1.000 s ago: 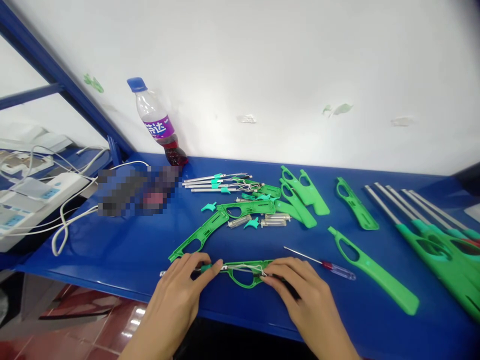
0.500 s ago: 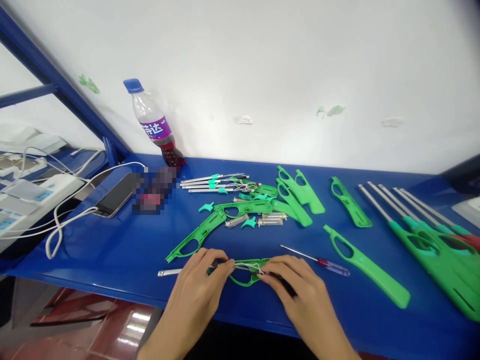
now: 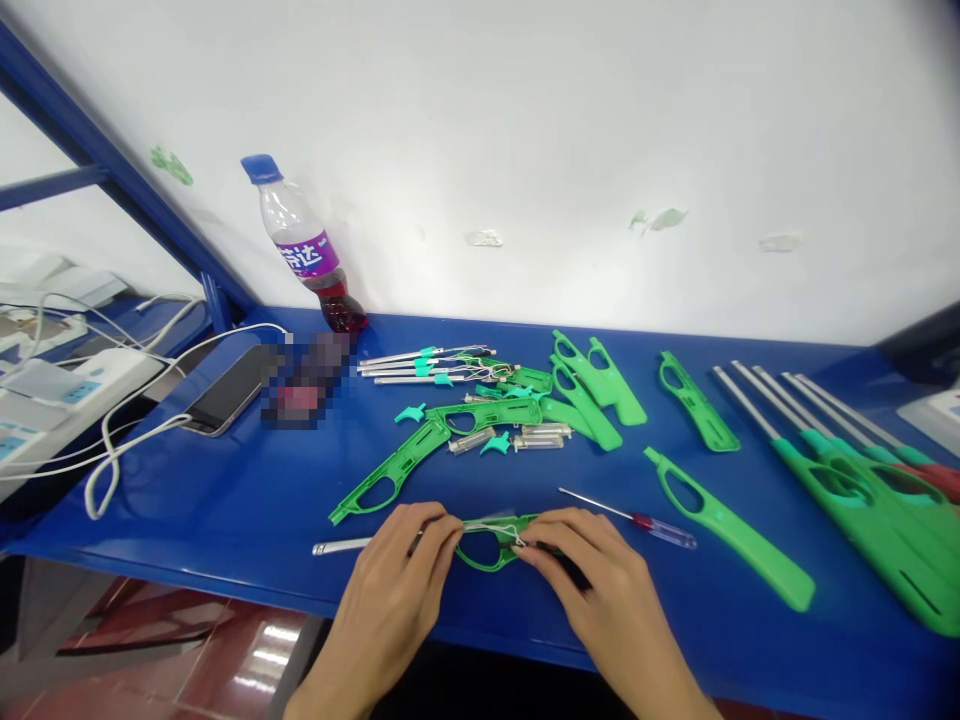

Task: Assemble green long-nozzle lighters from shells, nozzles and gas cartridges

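Observation:
At the table's front edge lies a green half shell [image 3: 487,562] with a looped trigger opening and thin white wires [image 3: 491,528] across it. My left hand [image 3: 401,575] is closed on the shell's left part, its fingertips at the wires; a metal tube [image 3: 341,546] sticks out to its left. My right hand [image 3: 600,570] pinches the wires' right end over the shell. Behind my hands lie another open half shell [image 3: 390,475], a teal trigger [image 3: 495,443], clear fuel tanks [image 3: 541,436] and several tubes with wires [image 3: 405,369].
A screwdriver [image 3: 664,531] and a green shell [image 3: 739,530] lie right of my hands. Finished-looking long lighters [image 3: 862,510] are at the far right. A phone [image 3: 229,392], white cables and a bottle [image 3: 307,250] stand or lie left. More shells [image 3: 600,380] lie at the back.
The fingers of my left hand have drawn slightly closer together at the wires. My right hand keeps its pinch, and the view has shifted a little.

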Demonstrator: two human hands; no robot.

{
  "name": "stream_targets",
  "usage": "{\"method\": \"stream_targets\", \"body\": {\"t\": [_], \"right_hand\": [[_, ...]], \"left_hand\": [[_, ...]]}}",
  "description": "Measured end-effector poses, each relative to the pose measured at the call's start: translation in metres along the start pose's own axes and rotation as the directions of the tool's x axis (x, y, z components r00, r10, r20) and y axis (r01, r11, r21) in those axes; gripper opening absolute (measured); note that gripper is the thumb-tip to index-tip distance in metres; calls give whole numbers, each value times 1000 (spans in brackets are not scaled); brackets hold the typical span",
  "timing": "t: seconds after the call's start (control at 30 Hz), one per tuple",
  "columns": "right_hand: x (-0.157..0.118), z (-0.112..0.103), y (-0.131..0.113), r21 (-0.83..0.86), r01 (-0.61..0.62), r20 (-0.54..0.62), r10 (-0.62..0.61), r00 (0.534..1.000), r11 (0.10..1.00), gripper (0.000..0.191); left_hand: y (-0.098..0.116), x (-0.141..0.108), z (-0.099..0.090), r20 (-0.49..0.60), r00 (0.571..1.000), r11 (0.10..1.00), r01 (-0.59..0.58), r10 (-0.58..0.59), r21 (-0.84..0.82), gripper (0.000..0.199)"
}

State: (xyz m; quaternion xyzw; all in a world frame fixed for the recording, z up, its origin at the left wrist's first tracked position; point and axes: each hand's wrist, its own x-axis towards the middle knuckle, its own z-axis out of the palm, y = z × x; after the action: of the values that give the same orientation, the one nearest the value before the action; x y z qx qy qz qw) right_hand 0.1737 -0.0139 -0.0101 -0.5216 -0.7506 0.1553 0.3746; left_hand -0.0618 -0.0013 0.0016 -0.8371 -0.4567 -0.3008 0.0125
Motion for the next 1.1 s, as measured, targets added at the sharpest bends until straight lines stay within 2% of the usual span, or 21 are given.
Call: {"method": "stream_targets", "body": {"t": [0.17, 0.47, 0.67, 0.8, 0.9, 1.1], "right_hand": [[0, 0, 0, 2, -3, 11, 3, 1000, 1000, 17], [-3, 2, 1, 20, -19, 32, 18, 999, 1000, 14], [-3, 2, 2, 36, -16, 35, 15, 999, 999, 11], [-4, 3, 4, 44, -10, 32, 9, 999, 999, 12], [-4, 5, 4, 49, -9, 26, 8, 1000, 999, 13], [-4, 5, 3, 58, -25, 38, 23, 999, 998, 10]], "left_hand": [[3, 3, 2, 28, 998, 998, 51, -50, -32, 12], [0, 3, 2, 70, 997, 999, 16, -13, -42, 16], [-1, 28, -3, 57, 998, 1000, 12, -11, -6, 17], [-6, 56, 8, 102, 992, 995, 73, -80, 72, 15], [-9, 71, 22, 162, 979, 989, 105, -121, 106, 25], [-13, 74, 43, 205, 964, 983, 149, -170, 111, 34]]}}
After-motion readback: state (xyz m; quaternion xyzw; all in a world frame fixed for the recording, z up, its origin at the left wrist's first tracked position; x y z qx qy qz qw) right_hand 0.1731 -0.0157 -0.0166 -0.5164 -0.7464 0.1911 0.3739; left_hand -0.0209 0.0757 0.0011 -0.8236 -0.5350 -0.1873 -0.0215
